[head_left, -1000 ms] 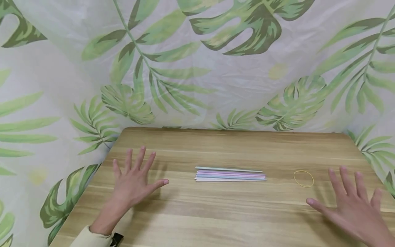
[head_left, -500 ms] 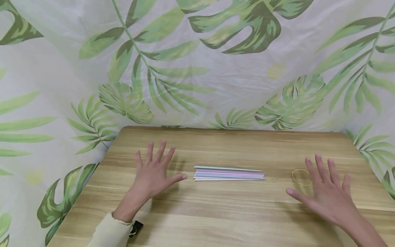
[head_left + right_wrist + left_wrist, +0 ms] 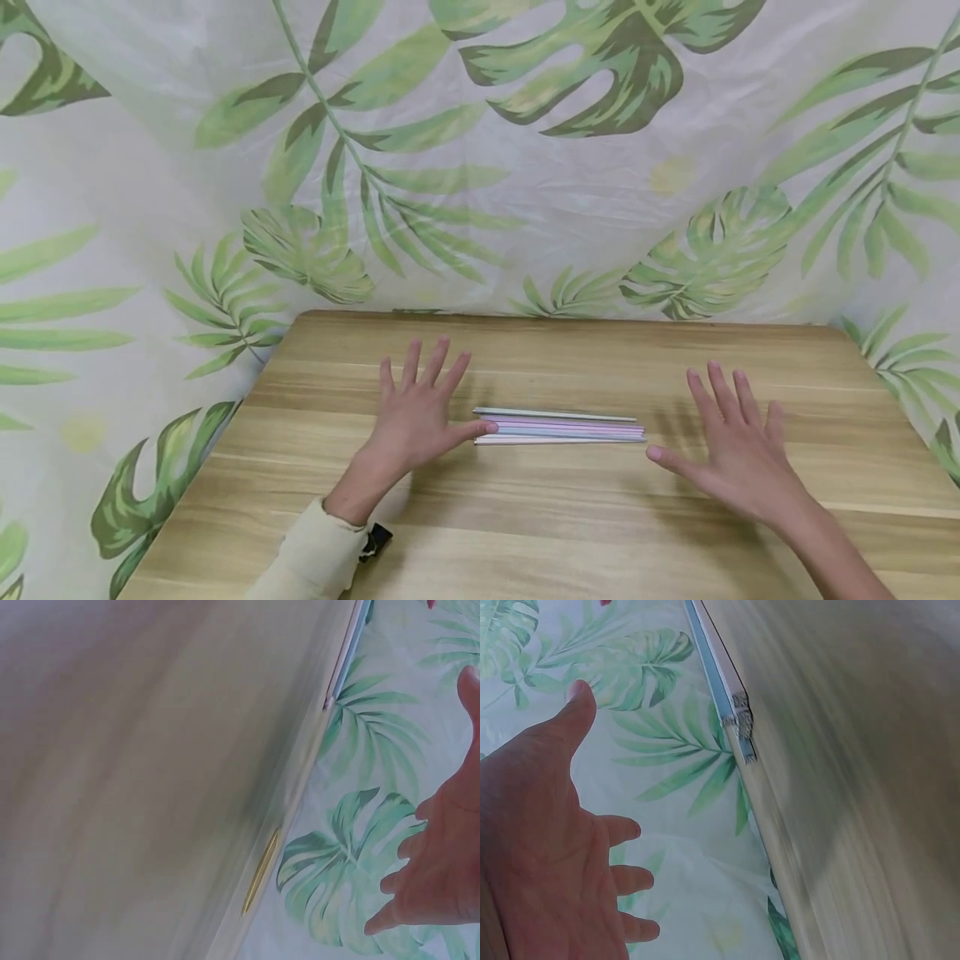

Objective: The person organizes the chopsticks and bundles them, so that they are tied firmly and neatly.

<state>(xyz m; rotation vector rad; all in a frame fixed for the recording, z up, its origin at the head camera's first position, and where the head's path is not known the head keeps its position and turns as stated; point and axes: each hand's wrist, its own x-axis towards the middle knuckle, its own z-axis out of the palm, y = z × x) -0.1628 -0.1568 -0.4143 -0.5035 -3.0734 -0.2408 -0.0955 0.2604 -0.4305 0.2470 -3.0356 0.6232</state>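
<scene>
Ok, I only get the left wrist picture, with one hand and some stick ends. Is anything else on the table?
Observer: Yes. The right wrist view shows a yellow rubber band lying on the table, apart from the sticks.
Operator: Cool! And what about the other one of the two hands, is it holding something?
Observer: No. In the head view the right hand is spread wide, to the right of the sticks, and holds nothing.
</scene>
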